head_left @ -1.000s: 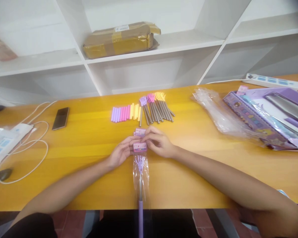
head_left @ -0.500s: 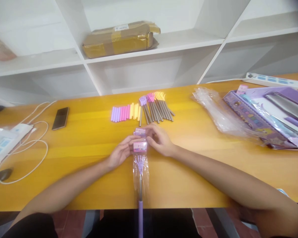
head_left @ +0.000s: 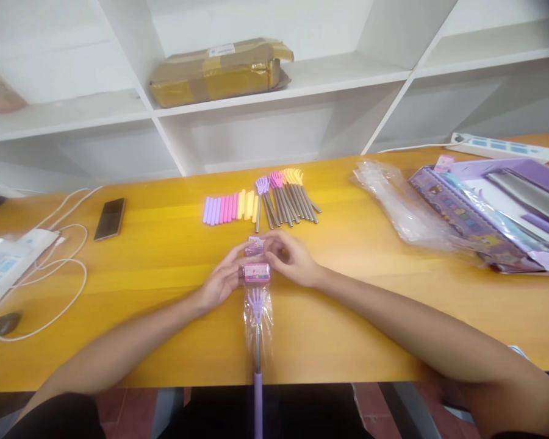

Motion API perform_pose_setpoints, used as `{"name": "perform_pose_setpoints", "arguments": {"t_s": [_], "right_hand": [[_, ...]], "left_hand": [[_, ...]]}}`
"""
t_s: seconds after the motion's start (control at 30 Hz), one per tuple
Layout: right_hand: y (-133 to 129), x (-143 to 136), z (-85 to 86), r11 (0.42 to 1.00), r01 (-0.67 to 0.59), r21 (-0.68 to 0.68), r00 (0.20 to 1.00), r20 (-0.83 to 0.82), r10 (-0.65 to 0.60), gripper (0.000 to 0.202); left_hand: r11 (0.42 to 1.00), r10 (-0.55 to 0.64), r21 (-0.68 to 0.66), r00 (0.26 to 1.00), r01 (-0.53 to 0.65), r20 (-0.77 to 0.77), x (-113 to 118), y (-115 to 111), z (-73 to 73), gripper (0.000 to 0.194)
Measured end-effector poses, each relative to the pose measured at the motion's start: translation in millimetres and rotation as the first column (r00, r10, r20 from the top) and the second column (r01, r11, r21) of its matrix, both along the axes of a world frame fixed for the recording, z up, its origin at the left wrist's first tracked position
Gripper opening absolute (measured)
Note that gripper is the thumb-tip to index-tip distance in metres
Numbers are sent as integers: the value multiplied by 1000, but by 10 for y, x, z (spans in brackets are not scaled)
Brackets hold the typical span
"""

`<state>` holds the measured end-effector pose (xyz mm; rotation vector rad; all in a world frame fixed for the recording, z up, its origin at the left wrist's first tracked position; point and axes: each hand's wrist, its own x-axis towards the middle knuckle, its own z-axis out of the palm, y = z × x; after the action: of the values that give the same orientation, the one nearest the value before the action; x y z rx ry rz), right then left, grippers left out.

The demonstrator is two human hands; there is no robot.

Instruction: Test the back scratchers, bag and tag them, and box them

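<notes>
A purple back scratcher [head_left: 256, 302] lies in a clear plastic bag [head_left: 266, 323], hand-shaped head up and purple handle [head_left: 258, 405] reaching past the table's front edge. At the bag's top is a pink printed card [head_left: 257, 272], with a second printed panel [head_left: 255, 246] just beyond it. My left hand [head_left: 222, 280] grips the bag's top from the left, its fingers lying between the two panels. From the right, my right hand [head_left: 293, 258] pinches the far panel's edge with curled thumb and forefinger. The exact finger contact is partly hidden.
Beyond my hands lie purple, pink and yellow handle tubes [head_left: 229, 208] and several metal-stemmed scratcher heads [head_left: 286, 198]. Clear bags [head_left: 393, 204] and a purple box [head_left: 476, 219] are at right. A phone [head_left: 110, 219], cables and power strip [head_left: 16, 265] are at left.
Both hands stay at the bag's top. The right fingers have shifted slightly left over the far panel, which now sits more tilted; the view has moved a little.
</notes>
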<state>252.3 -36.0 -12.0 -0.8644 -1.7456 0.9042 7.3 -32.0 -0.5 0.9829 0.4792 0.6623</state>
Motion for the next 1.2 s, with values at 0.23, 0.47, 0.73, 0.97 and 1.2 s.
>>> {"name": "perform_pose_setpoints", "arguments": {"t_s": [0.23, 0.47, 0.73, 0.97, 1.2], "right_hand": [[-7, 11, 14, 1000, -21, 2, 999, -42, 21, 28], [-15, 20, 3, 991, -97, 94, 990, 107, 86, 21], [-30, 23, 42, 984, -166, 70, 975, 162, 153, 20], [-33, 35, 54, 978, -202, 50, 963, 194, 189, 21], [-20, 41, 65, 980, -186, 73, 964, 209, 167, 24]], "left_hand": [[1000, 15, -22, 998, -16, -55, 15, -2, 43, 53], [998, 61, 39, 991, -57, -120, 22, -15, -22, 38], [994, 93, 71, 964, -78, -248, 5, 6, -111, 36], [993, 65, 110, 962, -37, -264, -21, 14, -144, 36], [988, 67, 154, 955, -23, -288, -18, 11, -149, 36]]}}
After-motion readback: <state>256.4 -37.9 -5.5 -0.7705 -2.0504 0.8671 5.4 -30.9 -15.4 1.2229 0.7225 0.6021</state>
